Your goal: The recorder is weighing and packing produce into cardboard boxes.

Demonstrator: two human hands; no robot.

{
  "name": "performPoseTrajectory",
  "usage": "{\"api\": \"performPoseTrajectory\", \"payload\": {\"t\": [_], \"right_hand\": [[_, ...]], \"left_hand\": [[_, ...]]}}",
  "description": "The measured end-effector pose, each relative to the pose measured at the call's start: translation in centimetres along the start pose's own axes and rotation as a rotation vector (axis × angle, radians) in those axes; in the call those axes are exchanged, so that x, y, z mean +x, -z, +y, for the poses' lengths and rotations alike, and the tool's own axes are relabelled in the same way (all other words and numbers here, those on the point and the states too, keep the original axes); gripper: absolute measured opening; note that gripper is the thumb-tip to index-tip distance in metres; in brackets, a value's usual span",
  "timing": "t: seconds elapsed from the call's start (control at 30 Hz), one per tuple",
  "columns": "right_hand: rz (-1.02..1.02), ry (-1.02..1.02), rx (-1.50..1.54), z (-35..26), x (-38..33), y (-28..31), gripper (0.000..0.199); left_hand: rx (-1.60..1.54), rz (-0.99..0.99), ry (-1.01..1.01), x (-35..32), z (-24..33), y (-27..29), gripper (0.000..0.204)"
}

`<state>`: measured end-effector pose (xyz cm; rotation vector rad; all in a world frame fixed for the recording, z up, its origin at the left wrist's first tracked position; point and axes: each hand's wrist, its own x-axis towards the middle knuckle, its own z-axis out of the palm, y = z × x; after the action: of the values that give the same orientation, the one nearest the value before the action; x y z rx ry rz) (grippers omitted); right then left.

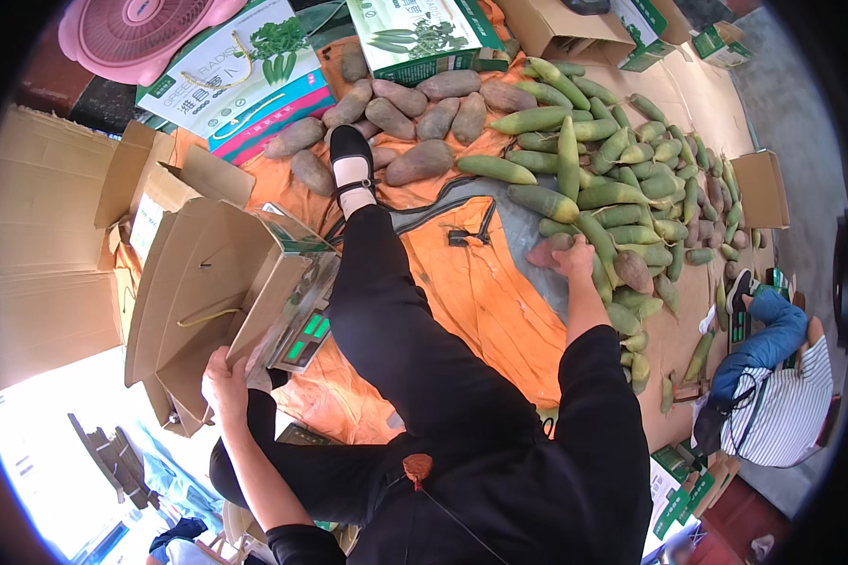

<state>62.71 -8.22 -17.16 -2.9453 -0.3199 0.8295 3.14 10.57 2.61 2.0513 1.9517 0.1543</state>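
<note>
My left hand (224, 384) pinches the near edge of an open cardboard box (207, 273), which stands on a digital scale with a green-lit display (308, 337). A yellow cord handle (209, 318) lies along the inside of the box. On the right, the fingers of my right hand (575, 258) are closed round a reddish radish (545, 250) at the edge of the big heap of green radishes (622, 202). Part of that radish is hidden by my fingers. Several dull purple-brown roots (419, 162) lie past my outstretched foot.
An orange cloth (481, 301) covers the floor between my legs and the heap. Printed cartons (424, 42) and a pink fan (146, 33) are at the back. Another person in a striped top (777, 414) sits at the right. Large cardboard (42, 245) stands far left.
</note>
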Motion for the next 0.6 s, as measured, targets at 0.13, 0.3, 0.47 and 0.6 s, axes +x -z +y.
{"api": "performPoseTrajectory", "payload": {"t": [0.13, 0.3, 0.47, 0.6], "right_hand": [[0.166, 0.136, -0.037, -2.3, -2.8, -0.8, 0.069], [0.256, 0.263, 0.131, -1.3, -3.3, -2.1, 0.068], [0.29, 0.306, 0.138, -1.8, -5.5, -3.1, 0.072], [0.186, 0.361, 0.268, -4.1, -5.9, -2.2, 0.076]], "left_hand": [[0.036, 0.029, 0.004, -0.2, 0.1, 0.5, 0.028], [0.122, 0.028, -0.03, -0.2, 1.3, 0.8, 0.027], [0.084, 0.012, -0.027, -0.5, 1.5, 1.3, 0.018], [0.076, 0.031, -0.06, -0.5, 1.2, 1.2, 0.015]]}}
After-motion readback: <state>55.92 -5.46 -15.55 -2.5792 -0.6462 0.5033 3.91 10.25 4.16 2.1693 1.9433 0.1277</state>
